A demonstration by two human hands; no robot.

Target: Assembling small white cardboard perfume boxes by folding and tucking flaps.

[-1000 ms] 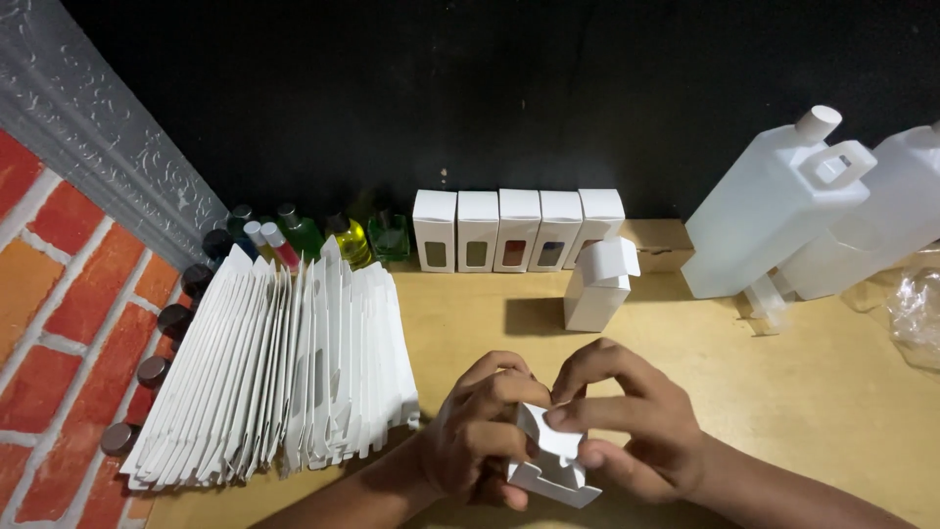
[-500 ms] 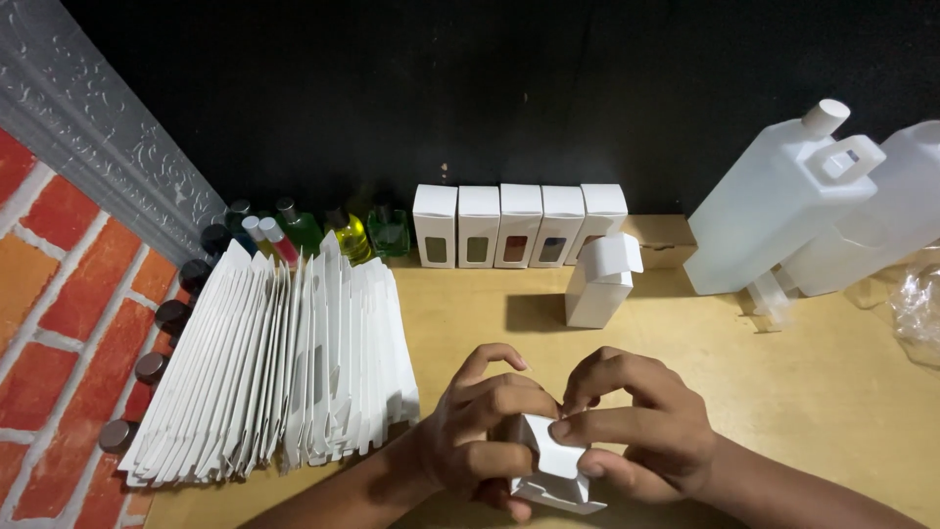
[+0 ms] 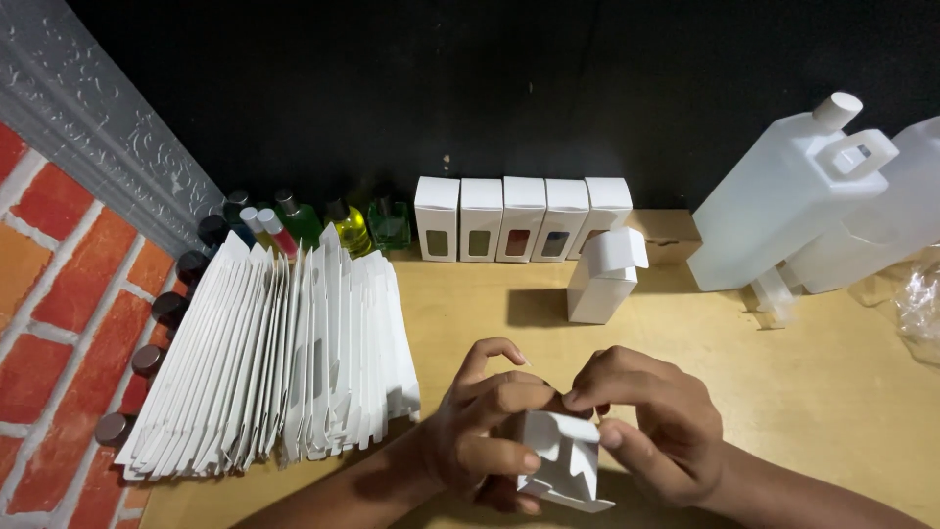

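Both my hands hold one small white cardboard box (image 3: 560, 462) low over the wooden table (image 3: 783, 392), near its front edge. My left hand (image 3: 485, 423) wraps the box's left side, thumb across its front. My right hand (image 3: 651, 419) pinches the box's top flap from the right. The box's lower end is open, with flaps sticking out. An upright white box (image 3: 602, 279) with its lid flap raised stands behind my hands.
A fanned stack of flat white box blanks (image 3: 284, 358) lies at left. Several closed windowed boxes (image 3: 519, 217) line the black back wall, with small coloured bottles (image 3: 323, 223) beside them. Two large white plastic jugs (image 3: 793, 196) lean at right, near a clear plastic bag (image 3: 916, 304).
My hands have shifted slightly with the box; the fingers have moved along its top flap, folding it. Nothing else on the table has moved.
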